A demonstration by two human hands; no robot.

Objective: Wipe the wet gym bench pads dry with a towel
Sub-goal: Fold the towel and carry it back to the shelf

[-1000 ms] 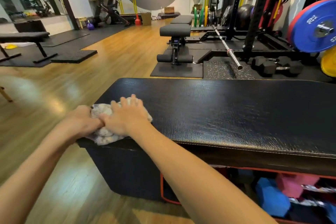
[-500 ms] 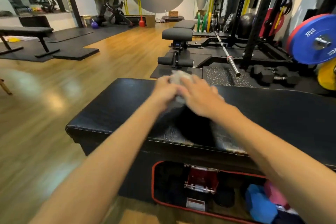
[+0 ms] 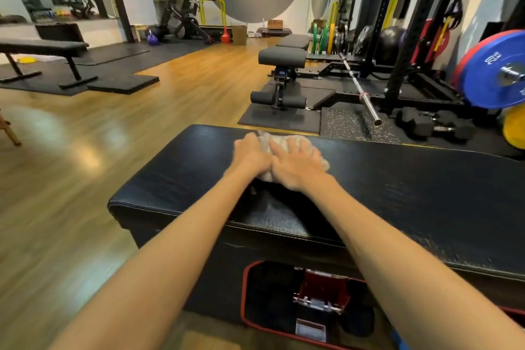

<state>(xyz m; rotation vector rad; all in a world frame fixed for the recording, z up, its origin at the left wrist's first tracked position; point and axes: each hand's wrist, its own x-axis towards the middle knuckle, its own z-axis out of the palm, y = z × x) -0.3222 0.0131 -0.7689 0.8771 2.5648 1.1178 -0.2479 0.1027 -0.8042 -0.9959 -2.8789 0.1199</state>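
A wide black bench pad (image 3: pixel 412 187) fills the foreground, with a dull streak on it between my forearms. A crumpled pale towel (image 3: pixel 284 140) lies on the pad close to its far edge. My left hand (image 3: pixel 250 155) holds the towel's left part with bent fingers. My right hand (image 3: pixel 297 163) presses flat on the towel with fingers spread. The two hands sit side by side and cover most of the cloth.
Under the pad an open red-trimmed compartment (image 3: pixel 247 293) holds dark gear and a red case (image 3: pixel 324 290). Beyond the pad are a barbell (image 3: pixel 362 94), dumbbells (image 3: pixel 420 123), a rack with a blue plate (image 3: pixel 494 71), and an adjustable bench (image 3: pixel 281 57). Wood floor lies to the left.
Both hands slid the towel from the pad's near left corner across to its far edge. The view shifted a little; the hands now sit slightly closer to the far edge.
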